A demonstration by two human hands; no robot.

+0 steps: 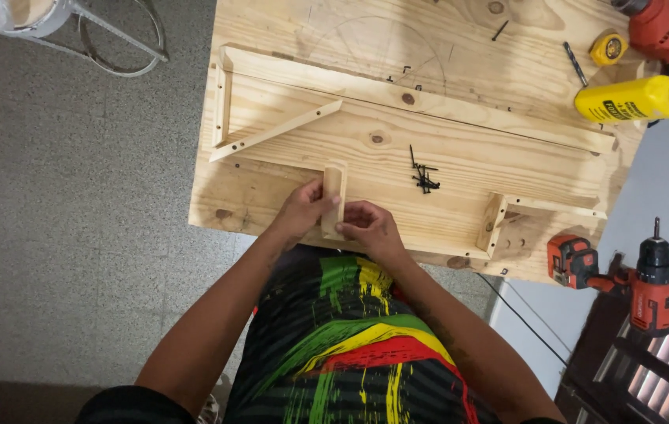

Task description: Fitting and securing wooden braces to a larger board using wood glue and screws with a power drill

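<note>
A short pale wooden block (334,192) stands on the near edge of a long pine frame (397,141) that lies on the wooden worktable (272,23). My left hand (301,210) grips the block's left side and my right hand (368,225) pinches its lower right end. A thin wooden strip (276,131) lies diagonally across the frame's left part. A small pile of black screws (424,178) sits on the frame to the right of my hands.
A red cordless drill (621,279) hangs off the table's right edge. A yellow glue bottle (634,98), a yellow tape measure (608,49), a drill bit (575,63) and a red power tool (664,30) lie at the far right. A metal stand (118,43) is on the floor.
</note>
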